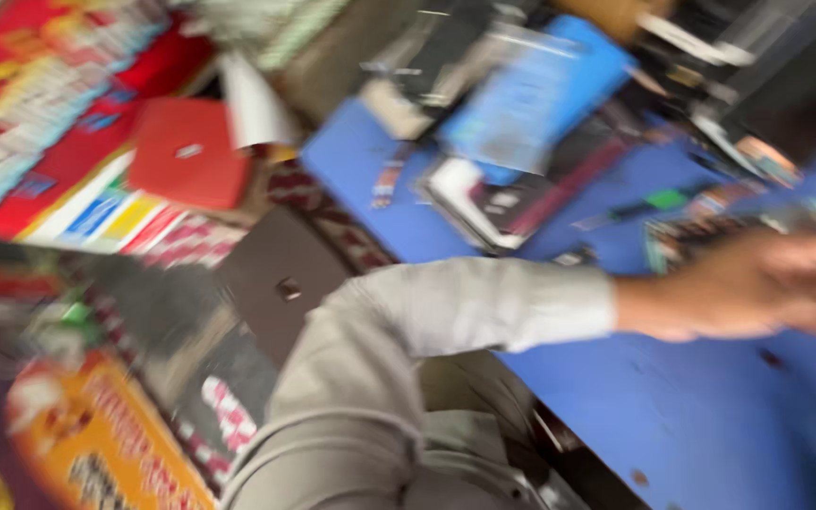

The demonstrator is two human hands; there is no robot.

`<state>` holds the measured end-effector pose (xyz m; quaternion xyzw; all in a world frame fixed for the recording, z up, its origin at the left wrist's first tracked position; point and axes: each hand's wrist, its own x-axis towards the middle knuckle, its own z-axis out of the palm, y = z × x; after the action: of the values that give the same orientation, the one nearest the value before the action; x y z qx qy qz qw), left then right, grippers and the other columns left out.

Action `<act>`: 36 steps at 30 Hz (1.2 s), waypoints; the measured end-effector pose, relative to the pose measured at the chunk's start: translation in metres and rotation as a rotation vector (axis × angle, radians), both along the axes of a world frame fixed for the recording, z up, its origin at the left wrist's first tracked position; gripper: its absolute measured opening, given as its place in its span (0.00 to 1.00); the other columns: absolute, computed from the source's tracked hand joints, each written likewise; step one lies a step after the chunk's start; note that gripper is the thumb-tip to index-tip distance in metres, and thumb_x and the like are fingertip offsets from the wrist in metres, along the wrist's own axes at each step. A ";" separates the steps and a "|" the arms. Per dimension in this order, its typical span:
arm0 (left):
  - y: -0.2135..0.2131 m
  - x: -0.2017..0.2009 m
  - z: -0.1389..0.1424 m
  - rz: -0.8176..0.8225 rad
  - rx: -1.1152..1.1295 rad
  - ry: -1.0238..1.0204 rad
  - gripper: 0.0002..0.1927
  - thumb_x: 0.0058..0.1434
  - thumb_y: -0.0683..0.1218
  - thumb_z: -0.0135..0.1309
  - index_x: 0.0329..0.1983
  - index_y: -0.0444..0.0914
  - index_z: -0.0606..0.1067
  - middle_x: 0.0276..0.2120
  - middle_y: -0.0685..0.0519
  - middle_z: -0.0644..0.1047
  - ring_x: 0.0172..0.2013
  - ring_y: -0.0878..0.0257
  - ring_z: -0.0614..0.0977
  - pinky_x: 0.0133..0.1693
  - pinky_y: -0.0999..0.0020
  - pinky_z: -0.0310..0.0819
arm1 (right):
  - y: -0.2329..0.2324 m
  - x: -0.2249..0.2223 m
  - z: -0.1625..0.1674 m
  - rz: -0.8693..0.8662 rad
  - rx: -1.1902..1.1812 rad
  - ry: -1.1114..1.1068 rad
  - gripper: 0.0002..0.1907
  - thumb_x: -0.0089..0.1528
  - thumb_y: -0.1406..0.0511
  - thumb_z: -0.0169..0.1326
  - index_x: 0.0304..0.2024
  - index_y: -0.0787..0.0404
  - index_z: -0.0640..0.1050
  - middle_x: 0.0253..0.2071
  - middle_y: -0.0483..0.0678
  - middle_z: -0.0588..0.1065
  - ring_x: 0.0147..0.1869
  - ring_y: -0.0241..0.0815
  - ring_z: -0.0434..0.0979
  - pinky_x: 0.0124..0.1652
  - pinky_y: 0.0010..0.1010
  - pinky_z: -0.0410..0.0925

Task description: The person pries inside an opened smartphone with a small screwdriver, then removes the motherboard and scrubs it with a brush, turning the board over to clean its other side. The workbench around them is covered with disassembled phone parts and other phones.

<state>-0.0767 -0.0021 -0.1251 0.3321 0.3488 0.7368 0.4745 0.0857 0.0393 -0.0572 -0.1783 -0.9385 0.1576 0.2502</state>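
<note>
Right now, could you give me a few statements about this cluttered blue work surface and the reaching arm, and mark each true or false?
1. The work surface is blue. True.
2. The reaching arm wears a grey long sleeve. True.
3. The hand rests on the flat red square box. False: that box lies far off at the other side of the picture, and the hand stretches over the blue surface.
4. The picture is sharp enough to tell what the hand grips. False: motion blur hides it.
5. A blue rectangular packet lies among the clutter at the back. True.
</note>
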 end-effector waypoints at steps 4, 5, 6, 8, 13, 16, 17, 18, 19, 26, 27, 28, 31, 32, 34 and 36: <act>0.002 0.000 0.003 -0.083 0.039 -0.017 0.19 0.81 0.45 0.45 0.69 0.30 0.66 0.54 0.42 0.79 0.49 0.58 0.85 0.56 0.62 0.81 | 0.016 0.020 -0.004 -0.023 0.099 0.015 0.08 0.62 0.77 0.62 0.44 0.67 0.81 0.33 0.55 0.76 0.29 0.47 0.74 0.30 0.35 0.67; -0.001 -0.002 0.003 -0.109 0.057 -0.001 0.18 0.81 0.44 0.45 0.68 0.30 0.66 0.55 0.43 0.80 0.50 0.59 0.84 0.55 0.64 0.81 | 0.019 0.023 -0.003 -0.010 0.139 0.017 0.08 0.62 0.77 0.62 0.44 0.67 0.81 0.33 0.55 0.76 0.29 0.47 0.74 0.30 0.35 0.67; -0.004 -0.003 0.005 -0.135 0.075 0.015 0.17 0.82 0.43 0.44 0.68 0.30 0.66 0.55 0.44 0.80 0.50 0.60 0.83 0.53 0.66 0.81 | 0.022 0.025 -0.001 -0.027 0.089 0.023 0.14 0.57 0.78 0.61 0.46 0.69 0.83 0.32 0.56 0.77 0.25 0.47 0.73 0.27 0.36 0.68; -0.006 -0.005 0.010 -0.193 0.035 -0.051 0.15 0.82 0.41 0.45 0.68 0.30 0.67 0.56 0.44 0.78 0.54 0.59 0.82 0.56 0.66 0.81 | 0.029 0.025 0.006 -0.109 0.046 0.069 0.10 0.67 0.77 0.62 0.48 0.63 0.79 0.36 0.53 0.76 0.31 0.43 0.75 0.33 0.33 0.70; -0.006 -0.008 0.035 -0.228 -0.011 -0.056 0.14 0.82 0.40 0.44 0.67 0.30 0.66 0.59 0.46 0.76 0.58 0.58 0.81 0.61 0.63 0.80 | 0.038 0.026 0.015 -0.012 0.037 0.062 0.22 0.58 0.79 0.59 0.56 0.65 0.79 0.36 0.53 0.77 0.32 0.46 0.76 0.32 0.36 0.70; -0.004 -0.007 0.044 -0.227 -0.050 -0.036 0.13 0.82 0.40 0.44 0.66 0.30 0.67 0.59 0.45 0.77 0.58 0.58 0.81 0.58 0.63 0.79 | 0.044 0.030 0.013 0.023 0.062 0.074 0.15 0.58 0.80 0.60 0.45 0.62 0.76 0.37 0.51 0.78 0.35 0.44 0.79 0.30 0.32 0.68; -0.004 -0.007 0.045 -0.232 -0.053 -0.043 0.13 0.82 0.40 0.44 0.66 0.30 0.67 0.59 0.45 0.76 0.58 0.58 0.81 0.58 0.63 0.79 | 0.047 0.031 0.013 0.004 0.076 0.087 0.13 0.59 0.80 0.60 0.40 0.61 0.74 0.38 0.51 0.79 0.35 0.43 0.79 0.29 0.31 0.67; -0.003 -0.006 0.045 -0.251 -0.036 -0.073 0.13 0.82 0.40 0.45 0.65 0.30 0.66 0.59 0.46 0.76 0.59 0.59 0.81 0.62 0.63 0.79 | 0.049 0.034 0.013 -0.076 0.058 0.080 0.14 0.62 0.79 0.59 0.48 0.62 0.76 0.38 0.49 0.78 0.34 0.41 0.77 0.30 0.30 0.67; -0.002 -0.004 0.045 -0.248 -0.028 -0.086 0.13 0.82 0.39 0.45 0.66 0.30 0.66 0.59 0.47 0.75 0.60 0.59 0.81 0.63 0.62 0.80 | 0.050 0.037 0.015 -0.155 0.040 0.071 0.17 0.65 0.78 0.59 0.56 0.64 0.79 0.38 0.48 0.77 0.33 0.38 0.75 0.31 0.29 0.68; -0.002 -0.008 0.048 -0.211 -0.089 0.028 0.15 0.80 0.39 0.45 0.66 0.28 0.69 0.55 0.42 0.79 0.56 0.54 0.83 0.60 0.58 0.82 | 0.051 0.041 0.004 0.011 0.114 0.030 0.11 0.58 0.77 0.60 0.42 0.65 0.78 0.36 0.53 0.78 0.34 0.43 0.78 0.28 0.33 0.66; -0.003 -0.008 0.049 -0.222 -0.080 0.029 0.15 0.80 0.39 0.45 0.66 0.28 0.69 0.56 0.43 0.78 0.57 0.53 0.83 0.61 0.58 0.82 | 0.053 0.043 0.004 -0.094 0.089 0.088 0.13 0.62 0.78 0.60 0.48 0.66 0.78 0.36 0.53 0.77 0.32 0.40 0.75 0.27 0.30 0.65; -0.003 -0.008 0.051 -0.233 -0.069 0.029 0.15 0.80 0.39 0.45 0.66 0.28 0.69 0.57 0.44 0.76 0.58 0.52 0.83 0.63 0.58 0.82 | 0.058 0.046 0.004 -0.199 0.067 0.147 0.14 0.67 0.79 0.59 0.54 0.67 0.79 0.37 0.53 0.76 0.31 0.37 0.73 0.27 0.28 0.64; -0.004 -0.007 0.056 -0.223 -0.012 0.046 0.14 0.81 0.39 0.46 0.66 0.29 0.68 0.59 0.46 0.75 0.60 0.52 0.82 0.62 0.60 0.81 | 0.063 0.055 0.005 -0.260 0.080 0.271 0.19 0.72 0.80 0.54 0.65 0.66 0.74 0.44 0.53 0.75 0.38 0.33 0.74 0.34 0.24 0.68; -0.004 -0.006 0.056 -0.215 -0.016 0.025 0.14 0.80 0.40 0.46 0.66 0.29 0.68 0.59 0.46 0.76 0.60 0.51 0.82 0.62 0.60 0.81 | 0.063 0.055 0.004 -0.243 0.095 0.284 0.20 0.70 0.80 0.54 0.64 0.66 0.74 0.44 0.53 0.75 0.37 0.33 0.73 0.34 0.24 0.68; -0.004 -0.006 0.057 -0.195 -0.021 -0.014 0.15 0.79 0.40 0.46 0.66 0.30 0.67 0.61 0.46 0.76 0.62 0.49 0.82 0.63 0.59 0.81 | 0.061 0.054 0.002 -0.210 0.121 0.297 0.21 0.66 0.80 0.57 0.61 0.66 0.75 0.38 0.53 0.76 0.31 0.34 0.71 0.29 0.27 0.65; -0.005 -0.005 0.057 -0.183 -0.016 -0.009 0.15 0.80 0.39 0.46 0.66 0.29 0.68 0.59 0.46 0.76 0.60 0.50 0.82 0.62 0.59 0.80 | 0.056 0.051 0.000 -0.173 0.094 0.286 0.21 0.65 0.80 0.60 0.60 0.65 0.76 0.36 0.53 0.76 0.26 0.34 0.70 0.26 0.28 0.64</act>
<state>-0.0817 -0.0069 -0.0677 0.3554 0.3209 0.6890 0.5441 0.1368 0.0954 -0.0568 -0.2221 -0.8808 0.1153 0.4020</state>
